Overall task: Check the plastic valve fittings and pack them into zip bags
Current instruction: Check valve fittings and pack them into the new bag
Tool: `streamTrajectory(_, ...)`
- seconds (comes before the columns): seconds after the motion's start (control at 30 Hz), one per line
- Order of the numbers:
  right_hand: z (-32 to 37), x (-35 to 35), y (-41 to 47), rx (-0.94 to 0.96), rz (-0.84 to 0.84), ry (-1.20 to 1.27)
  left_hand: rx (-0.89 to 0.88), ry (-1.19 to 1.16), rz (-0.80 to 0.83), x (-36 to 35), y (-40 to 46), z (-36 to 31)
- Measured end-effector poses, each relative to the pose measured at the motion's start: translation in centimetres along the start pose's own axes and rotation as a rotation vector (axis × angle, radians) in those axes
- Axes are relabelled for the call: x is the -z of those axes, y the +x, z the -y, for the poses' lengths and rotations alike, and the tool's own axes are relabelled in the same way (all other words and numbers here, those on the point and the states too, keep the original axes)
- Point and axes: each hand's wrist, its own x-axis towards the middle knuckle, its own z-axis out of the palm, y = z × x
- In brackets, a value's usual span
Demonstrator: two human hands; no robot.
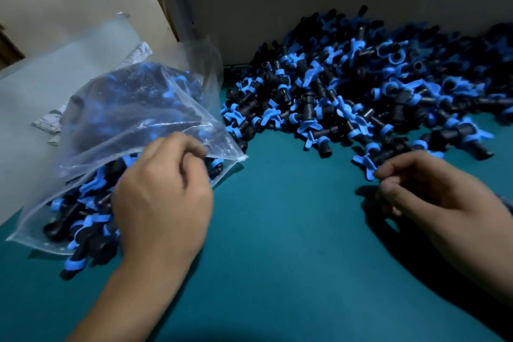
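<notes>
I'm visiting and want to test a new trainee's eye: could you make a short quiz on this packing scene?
1. True or false: the zip bag is empty.
2. Which hand holds the bag's mouth open? A) left hand B) right hand
3. Fill in: the loose pile of fittings lies on a ____ table.

Key: 1. False, it holds many fittings. 2. A; the right hand pinches a single fitting. 3. Green.

I am seeing a clear zip bag (133,119) lying at left, mouth open rightward, partly filled with black-and-blue valve fittings. A loose heap of fittings (374,86) is lying at right; one fitting (369,162) is sitting at its near edge.
</notes>
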Motion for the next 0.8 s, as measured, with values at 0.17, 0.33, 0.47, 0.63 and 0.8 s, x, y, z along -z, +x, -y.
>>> streamTrajectory(0.17, 1.0, -0.2, -0.1, -0.023, 0.02, 0.054, -0.314, -0.022, 0.495, -7.7, 1.4, -6.2)
streamTrajectory(0.33, 1.1, -0.2, -0.1, -0.034, 0.026, 0.104, -0.325, 0.118, 0.6, -13.7, 0.5, -7.9)
streamTrajectory(0.47, 1.2, -0.2, 0.0, -0.037, 0.028, 0.119, -0.324, 0.011, 0.535, -13.6, 0.2, -7.8)
streamTrajectory(0.63, 1.4, -0.1, -0.3, -0.014, 0.015, 0.07, -0.242, -0.213, 0.46, -11.2, -1.6, -6.7)
streamTrajectory(0.8, 1.2, -0.1, -0.4, 0.007, -0.024, -0.002, -0.087, -0.734, 0.432, -9.7, -2.1, -5.3)
